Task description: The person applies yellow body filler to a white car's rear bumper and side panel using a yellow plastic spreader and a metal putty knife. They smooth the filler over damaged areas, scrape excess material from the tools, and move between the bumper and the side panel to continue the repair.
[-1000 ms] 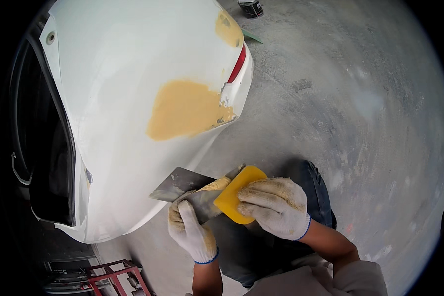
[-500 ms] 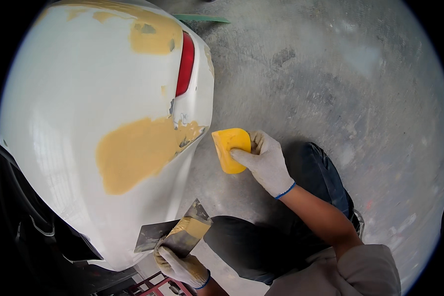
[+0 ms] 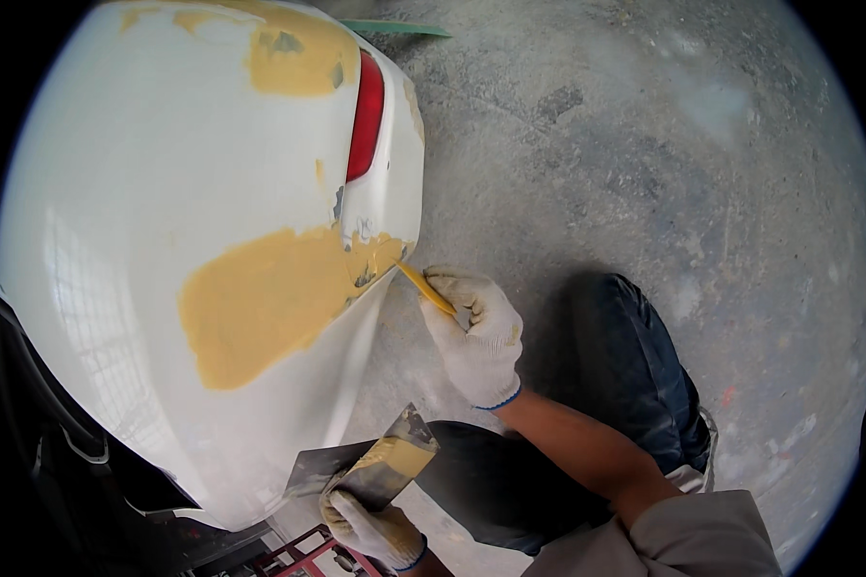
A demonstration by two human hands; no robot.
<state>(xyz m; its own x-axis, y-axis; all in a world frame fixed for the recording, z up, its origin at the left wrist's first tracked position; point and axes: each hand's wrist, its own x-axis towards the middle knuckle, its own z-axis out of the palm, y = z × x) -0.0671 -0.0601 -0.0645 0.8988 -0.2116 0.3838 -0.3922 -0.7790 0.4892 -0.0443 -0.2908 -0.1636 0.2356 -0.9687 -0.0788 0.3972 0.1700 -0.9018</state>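
While the left hand [image 3: 370, 531] grips metal plates [image 3: 380, 475], the right hand [image 3: 473, 337] pinches a spreader [image 3: 424, 288] at the car's [image 3: 173, 183] edge, seemingly filling; next needs steadiness.

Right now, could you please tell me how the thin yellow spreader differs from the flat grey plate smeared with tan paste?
The yellow spreader is turned nearly edge-on to the camera; the grey plate shows a broad face. The spreader is at the white car's corner; the plate is lower in the picture. Both are held, in the gloved right hand and gloved left hand respectively.
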